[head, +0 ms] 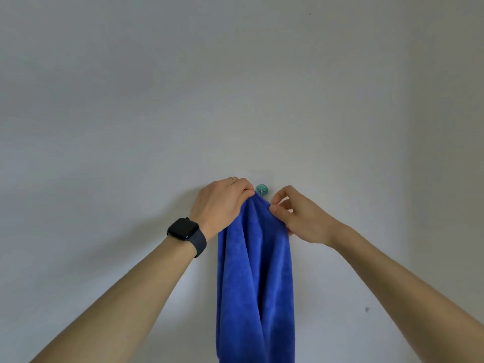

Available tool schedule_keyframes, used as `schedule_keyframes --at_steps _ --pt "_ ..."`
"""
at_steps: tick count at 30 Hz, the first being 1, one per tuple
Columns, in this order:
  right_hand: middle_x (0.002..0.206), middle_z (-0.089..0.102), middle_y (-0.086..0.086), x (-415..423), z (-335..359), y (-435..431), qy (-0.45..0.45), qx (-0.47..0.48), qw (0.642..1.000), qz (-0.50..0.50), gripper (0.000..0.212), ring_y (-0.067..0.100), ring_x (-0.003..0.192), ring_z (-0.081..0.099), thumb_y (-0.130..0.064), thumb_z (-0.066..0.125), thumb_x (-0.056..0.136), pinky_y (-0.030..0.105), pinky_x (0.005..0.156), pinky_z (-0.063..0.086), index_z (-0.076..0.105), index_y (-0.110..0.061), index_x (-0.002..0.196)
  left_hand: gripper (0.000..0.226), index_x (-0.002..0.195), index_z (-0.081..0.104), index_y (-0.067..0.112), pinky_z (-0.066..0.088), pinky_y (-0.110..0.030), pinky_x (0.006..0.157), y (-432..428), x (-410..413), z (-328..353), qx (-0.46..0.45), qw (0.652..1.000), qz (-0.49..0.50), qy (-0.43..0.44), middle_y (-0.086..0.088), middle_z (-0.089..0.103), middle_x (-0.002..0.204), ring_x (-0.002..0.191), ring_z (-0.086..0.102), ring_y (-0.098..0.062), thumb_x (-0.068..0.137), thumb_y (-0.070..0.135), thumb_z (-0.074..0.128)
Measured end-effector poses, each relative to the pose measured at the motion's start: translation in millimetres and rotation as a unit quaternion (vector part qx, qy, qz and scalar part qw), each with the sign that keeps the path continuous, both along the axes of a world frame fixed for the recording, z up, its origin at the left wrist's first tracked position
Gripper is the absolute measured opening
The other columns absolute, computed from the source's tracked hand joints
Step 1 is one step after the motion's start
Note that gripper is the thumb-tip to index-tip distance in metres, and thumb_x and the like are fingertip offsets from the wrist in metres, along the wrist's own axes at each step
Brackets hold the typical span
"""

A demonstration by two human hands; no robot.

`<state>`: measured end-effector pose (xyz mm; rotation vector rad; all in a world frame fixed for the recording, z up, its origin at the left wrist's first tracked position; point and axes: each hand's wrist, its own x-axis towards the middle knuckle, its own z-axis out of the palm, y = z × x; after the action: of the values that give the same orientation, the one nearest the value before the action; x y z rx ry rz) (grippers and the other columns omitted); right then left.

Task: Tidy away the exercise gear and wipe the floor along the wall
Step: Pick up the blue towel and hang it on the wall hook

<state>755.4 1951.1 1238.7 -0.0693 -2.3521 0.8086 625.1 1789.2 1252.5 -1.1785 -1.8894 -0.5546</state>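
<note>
A blue cloth (255, 279) hangs down the white wall, its top bunched right at a small teal wall hook (261, 189). My left hand (221, 203) grips the cloth's top left edge, fingers curled over it beside the hook. My right hand (298, 216) pinches the top right edge between thumb and fingers just below and right of the hook. Whether the cloth sits on the hook is hidden by the fabric. The cloth's lower end runs out of the frame.
A plain white wall (235, 87) fills the view. A dark watch (184, 229) sits on my left wrist. A small dark mark (366, 309) shows on the wall at the lower right.
</note>
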Motion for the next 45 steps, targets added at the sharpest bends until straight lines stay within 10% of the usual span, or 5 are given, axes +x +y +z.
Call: schedule_keyframes --at_steps 3,8,17,28,45 --pt "0.091 0.062 -0.009 -7 8 5 0.124 0.093 0.985 -0.078 0.006 0.011 0.074 0.060 -0.025 0.048 0.103 0.017 0.059 0.047 0.050 -0.023 0.108 0.030 0.118 0.064 0.026 0.051 -0.037 0.076 7 -10 3 0.026 1.000 0.017 0.000 0.005 0.067 0.107 0.094 0.062 -0.019 0.105 0.039 0.040" --pt "0.090 0.055 -0.002 -31 -9 17 0.108 0.236 0.951 -0.171 0.016 0.022 0.077 0.055 -0.018 0.038 0.103 0.034 0.071 0.049 0.054 -0.020 0.103 0.012 0.109 0.056 0.018 0.049 -0.039 0.058 28 -15 -26 0.038 0.998 0.036 0.036 -0.001 0.063 0.084 0.073 0.060 -0.023 0.100 0.023 0.051" --pt "0.114 0.053 -0.029 -25 -112 -12 0.182 -0.002 0.979 -0.087 0.028 -0.009 0.100 0.055 -0.028 0.047 0.103 0.007 0.080 0.041 0.044 -0.040 0.128 0.043 0.138 0.051 0.025 0.058 -0.031 0.072 37 6 -156 0.096 0.992 -0.070 -0.045 0.001 0.060 0.123 0.088 0.064 -0.016 0.098 0.037 0.042" --pt "0.138 0.050 -0.018 33 -352 -41 -0.042 -0.040 0.990 -0.126 0.053 0.003 0.121 0.048 -0.023 0.060 0.096 0.027 0.102 0.047 0.040 -0.029 0.145 0.067 0.149 0.037 0.030 0.052 -0.023 0.086 -29 43 -376 -0.060 0.979 -0.018 -0.196 0.000 0.054 0.140 0.102 0.063 -0.014 0.086 0.034 0.062" --pt "0.123 0.063 -0.022 119 -412 -171 -0.130 0.097 0.971 0.175 0.020 0.012 0.136 0.038 -0.035 0.061 0.095 0.039 0.102 0.042 0.068 -0.037 0.114 0.036 0.126 0.065 0.025 0.045 -0.040 0.099 -292 242 -449 -0.083 0.850 0.393 -0.341 -0.002 0.065 0.129 0.122 0.057 -0.021 0.090 0.026 0.061"
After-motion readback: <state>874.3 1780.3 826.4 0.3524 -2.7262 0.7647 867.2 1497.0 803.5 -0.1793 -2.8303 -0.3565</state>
